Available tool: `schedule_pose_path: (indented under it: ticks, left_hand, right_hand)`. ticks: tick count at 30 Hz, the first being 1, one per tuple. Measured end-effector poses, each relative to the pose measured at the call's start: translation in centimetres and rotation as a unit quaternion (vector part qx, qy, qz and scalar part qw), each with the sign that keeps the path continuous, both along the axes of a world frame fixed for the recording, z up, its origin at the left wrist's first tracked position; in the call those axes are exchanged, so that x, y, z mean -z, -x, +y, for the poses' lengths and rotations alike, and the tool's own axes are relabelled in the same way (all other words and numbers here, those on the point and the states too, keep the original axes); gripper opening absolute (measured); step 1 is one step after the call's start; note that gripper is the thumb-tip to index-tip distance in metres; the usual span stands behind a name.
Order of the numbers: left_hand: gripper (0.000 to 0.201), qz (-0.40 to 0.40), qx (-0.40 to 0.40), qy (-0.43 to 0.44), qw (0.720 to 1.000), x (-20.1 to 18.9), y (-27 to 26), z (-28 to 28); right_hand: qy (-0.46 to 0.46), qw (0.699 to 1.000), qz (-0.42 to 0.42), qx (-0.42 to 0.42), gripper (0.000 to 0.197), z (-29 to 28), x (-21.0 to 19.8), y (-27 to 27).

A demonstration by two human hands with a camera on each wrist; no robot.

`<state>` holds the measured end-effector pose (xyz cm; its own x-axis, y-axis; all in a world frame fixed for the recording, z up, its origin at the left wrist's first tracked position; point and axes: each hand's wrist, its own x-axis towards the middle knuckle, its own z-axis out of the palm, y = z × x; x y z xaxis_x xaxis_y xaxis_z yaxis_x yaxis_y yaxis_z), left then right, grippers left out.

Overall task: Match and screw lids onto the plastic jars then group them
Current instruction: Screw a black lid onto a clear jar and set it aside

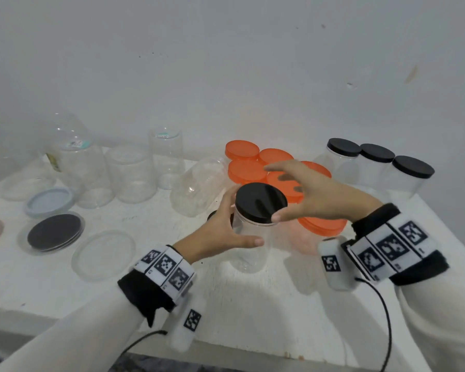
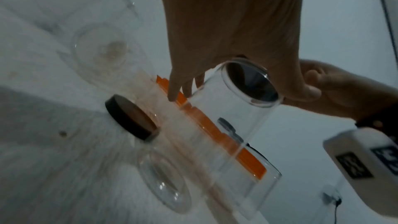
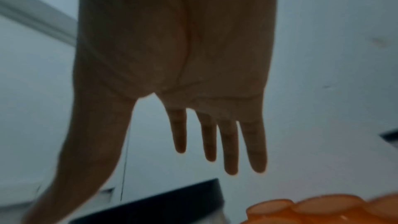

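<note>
A clear plastic jar (image 1: 253,245) stands upright mid-table with a black lid (image 1: 261,202) on its mouth. My left hand (image 1: 226,229) grips the jar's side, thumb in front and fingers behind. In the left wrist view the jar (image 2: 226,134) runs out from the left hand (image 2: 226,40), and the lid's underside (image 2: 252,83) shows through it. My right hand (image 1: 306,194) hovers over the lid with fingers spread and thumb tip by the rim. The right wrist view shows its fingers (image 3: 230,151) straight above the black lid (image 3: 161,205).
Three black-lidded jars (image 1: 373,167) stand back right. Orange lids (image 1: 249,170) lie behind the hands, with an orange-lidded jar (image 1: 320,226) under my right wrist. Open clear jars (image 1: 130,173) stand back left, one lying (image 1: 196,183). Loose lids (image 1: 54,232) lie left.
</note>
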<state>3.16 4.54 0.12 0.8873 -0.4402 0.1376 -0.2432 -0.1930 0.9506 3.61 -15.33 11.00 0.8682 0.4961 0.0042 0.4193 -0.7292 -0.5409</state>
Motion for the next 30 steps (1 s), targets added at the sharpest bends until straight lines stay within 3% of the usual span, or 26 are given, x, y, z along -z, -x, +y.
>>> schedule_pose_path:
  ticks: [3,10,20,26,30]
  left_hand:
    - [0.098,-0.004,-0.028,0.053,0.998,0.3,0.4,-1.2]
    - [0.076,0.042,-0.048,0.053,0.997,0.2,-0.3,-1.0]
    - [0.071,0.079,0.000,0.036,0.996,-0.2,-0.9,0.2]
    - [0.087,0.089,0.025,0.032,0.995,-0.4,-1.4,0.6]
    - [0.074,0.086,0.010,0.044,0.995,-0.1,-1.2,0.4]
  right_hand:
    - [0.154,0.986,-0.013,-0.065,0.096,2.1,-0.9,-0.9]
    - [0.326,0.942,-0.002,-0.079,0.095,5.0,-2.0,-1.4]
    - [0.331,0.933,0.016,-0.136,0.084,5.4,-2.7,-1.7]
    - [0.301,0.941,0.041,-0.147,0.081,5.2,-2.7,-1.6]
    - [0.298,0.947,0.012,-0.120,0.079,5.3,-2.6,-1.6]
